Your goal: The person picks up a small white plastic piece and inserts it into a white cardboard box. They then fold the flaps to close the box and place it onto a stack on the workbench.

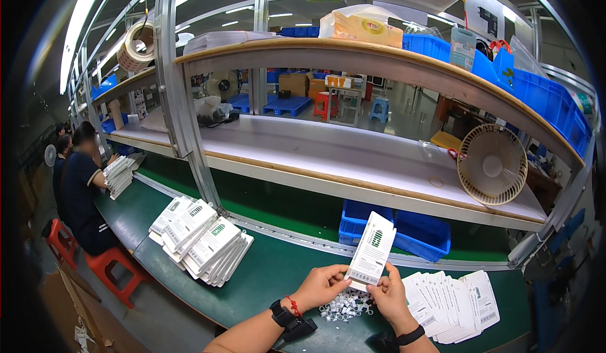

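Between both hands a white flat box with green print stands tilted upright over the green table. My left hand pinches its lower left edge, and my right hand grips the lower right corner. Below the box lies a pile of small white and dark pieces, too small to name. To the right, similar flat white boxes are fanned out on the table. A taller stack of such boxes rests to the left.
Behind my hands sit blue bins beneath a white shelf. A round fan guard or basket stands on that shelf. Farther left, a person in dark clothes sits at the table near red stools.
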Demonstrator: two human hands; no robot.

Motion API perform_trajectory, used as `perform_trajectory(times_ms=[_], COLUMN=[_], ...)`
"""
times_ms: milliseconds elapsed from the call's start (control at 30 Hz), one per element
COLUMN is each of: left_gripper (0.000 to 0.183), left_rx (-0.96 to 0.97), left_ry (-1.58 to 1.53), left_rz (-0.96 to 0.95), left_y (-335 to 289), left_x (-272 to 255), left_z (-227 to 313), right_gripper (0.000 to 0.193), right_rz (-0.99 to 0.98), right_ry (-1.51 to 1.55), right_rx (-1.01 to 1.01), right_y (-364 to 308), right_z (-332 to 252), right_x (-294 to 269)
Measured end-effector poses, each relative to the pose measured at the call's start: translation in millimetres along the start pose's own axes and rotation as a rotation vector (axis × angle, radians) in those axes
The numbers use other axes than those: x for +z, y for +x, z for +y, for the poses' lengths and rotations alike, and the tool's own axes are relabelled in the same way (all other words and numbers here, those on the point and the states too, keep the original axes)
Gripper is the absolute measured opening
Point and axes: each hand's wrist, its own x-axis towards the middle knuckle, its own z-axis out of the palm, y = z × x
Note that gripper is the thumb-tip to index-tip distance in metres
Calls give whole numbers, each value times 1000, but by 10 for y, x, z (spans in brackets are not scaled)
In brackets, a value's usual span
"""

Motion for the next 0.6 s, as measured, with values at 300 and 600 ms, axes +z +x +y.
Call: perform_trajectory(times_ms=[300, 600], left_gripper=[35, 30], left_rx=[70, 58], left_ry=[85, 124], left_rz=[70, 93], left_y=[-6, -2], left_x=[2, -12], left_z=[42, 96], right_gripper=[58, 57], right_rz=[74, 93], right_ry=[-18, -8], right_rx=[-116, -234], right_y=[4, -10], right_z=[2, -1], right_x=[6, 39])
